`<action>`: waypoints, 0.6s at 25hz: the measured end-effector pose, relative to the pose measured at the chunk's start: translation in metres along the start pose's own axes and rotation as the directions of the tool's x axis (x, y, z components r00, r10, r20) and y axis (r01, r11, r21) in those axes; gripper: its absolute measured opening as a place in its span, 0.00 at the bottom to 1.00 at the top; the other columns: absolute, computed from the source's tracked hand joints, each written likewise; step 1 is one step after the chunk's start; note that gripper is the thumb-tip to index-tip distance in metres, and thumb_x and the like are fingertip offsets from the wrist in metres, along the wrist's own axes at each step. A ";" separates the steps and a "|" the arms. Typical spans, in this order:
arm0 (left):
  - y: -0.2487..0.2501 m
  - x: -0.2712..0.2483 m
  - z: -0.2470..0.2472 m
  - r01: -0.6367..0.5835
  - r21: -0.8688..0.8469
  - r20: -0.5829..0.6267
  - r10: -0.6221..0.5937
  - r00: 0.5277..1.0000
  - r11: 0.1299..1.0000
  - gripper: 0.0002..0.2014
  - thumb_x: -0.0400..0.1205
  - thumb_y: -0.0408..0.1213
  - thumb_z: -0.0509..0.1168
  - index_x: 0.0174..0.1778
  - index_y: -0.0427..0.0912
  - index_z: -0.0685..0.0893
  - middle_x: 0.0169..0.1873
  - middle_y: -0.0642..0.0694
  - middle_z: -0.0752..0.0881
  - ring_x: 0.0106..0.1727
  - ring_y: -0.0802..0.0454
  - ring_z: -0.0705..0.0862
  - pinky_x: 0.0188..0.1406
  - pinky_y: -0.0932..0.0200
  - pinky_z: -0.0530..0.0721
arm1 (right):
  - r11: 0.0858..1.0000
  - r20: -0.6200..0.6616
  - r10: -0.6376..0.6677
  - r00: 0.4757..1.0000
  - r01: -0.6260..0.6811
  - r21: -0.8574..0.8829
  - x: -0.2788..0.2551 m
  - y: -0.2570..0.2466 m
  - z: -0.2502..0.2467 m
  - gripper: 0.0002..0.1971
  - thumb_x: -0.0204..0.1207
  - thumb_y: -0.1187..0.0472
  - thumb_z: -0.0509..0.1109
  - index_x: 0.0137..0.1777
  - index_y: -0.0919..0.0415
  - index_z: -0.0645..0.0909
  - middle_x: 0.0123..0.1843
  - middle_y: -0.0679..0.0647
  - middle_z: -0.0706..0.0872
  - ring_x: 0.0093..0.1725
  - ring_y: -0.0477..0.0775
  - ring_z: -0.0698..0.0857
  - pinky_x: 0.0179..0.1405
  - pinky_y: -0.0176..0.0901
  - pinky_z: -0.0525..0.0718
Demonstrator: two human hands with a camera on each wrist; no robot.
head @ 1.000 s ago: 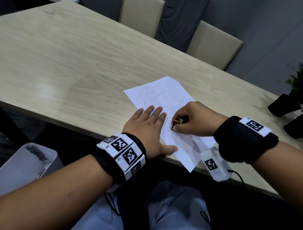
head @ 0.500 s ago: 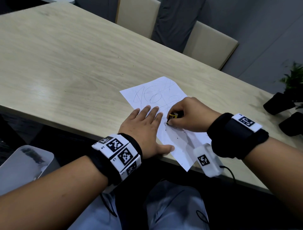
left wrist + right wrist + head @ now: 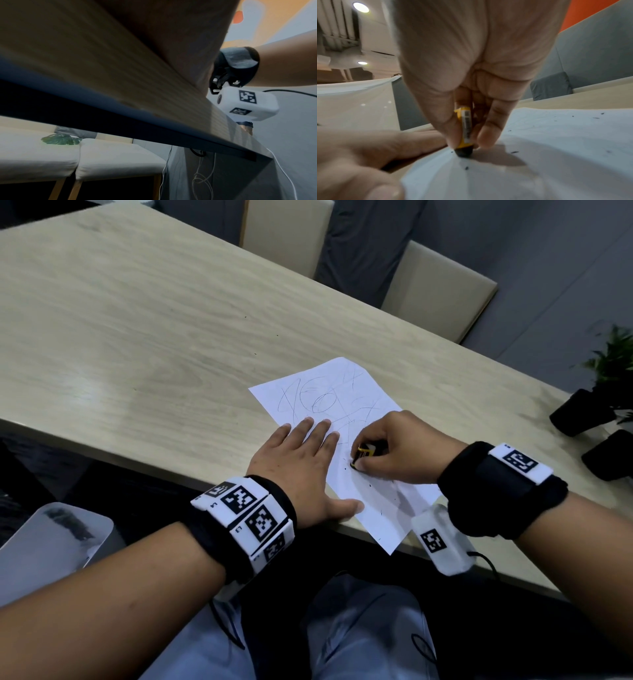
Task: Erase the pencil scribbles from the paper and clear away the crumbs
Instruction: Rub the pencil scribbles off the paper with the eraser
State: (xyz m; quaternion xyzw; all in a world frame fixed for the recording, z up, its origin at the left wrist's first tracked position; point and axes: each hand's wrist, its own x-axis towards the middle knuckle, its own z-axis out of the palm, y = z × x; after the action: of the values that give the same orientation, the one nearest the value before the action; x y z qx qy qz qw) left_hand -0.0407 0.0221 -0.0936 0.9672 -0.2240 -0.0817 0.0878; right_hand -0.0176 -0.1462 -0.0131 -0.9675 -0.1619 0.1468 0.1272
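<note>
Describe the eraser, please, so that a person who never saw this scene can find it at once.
On the wooden table, find the white paper at the near edge. The right hand pinches the eraser there, its dark tip on the sheet. Its yellow sleeve with a barcode label sets it apart from everything nearby.

Head down; wrists low; right wrist shares paper [image 3: 556, 155].
</note>
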 end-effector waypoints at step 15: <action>0.001 0.000 -0.002 0.014 -0.012 0.019 -0.014 1.000 1.000 0.56 0.71 0.80 0.45 0.86 0.45 0.36 0.85 0.52 0.34 0.85 0.54 0.32 0.84 0.48 0.36 | 0.987 0.148 0.024 0.989 0.000 -0.164 0.002 0.008 -0.015 0.06 0.72 0.59 0.73 0.47 0.49 0.89 0.44 0.45 0.88 0.46 0.46 0.85 0.51 0.49 0.86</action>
State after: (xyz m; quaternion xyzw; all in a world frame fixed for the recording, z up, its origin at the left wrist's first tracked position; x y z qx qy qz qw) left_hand -0.0409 0.0219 -0.0918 0.9673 -0.2176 -0.0929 0.0911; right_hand -0.0084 -0.1556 -0.0022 -0.9619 -0.1766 0.2057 0.0342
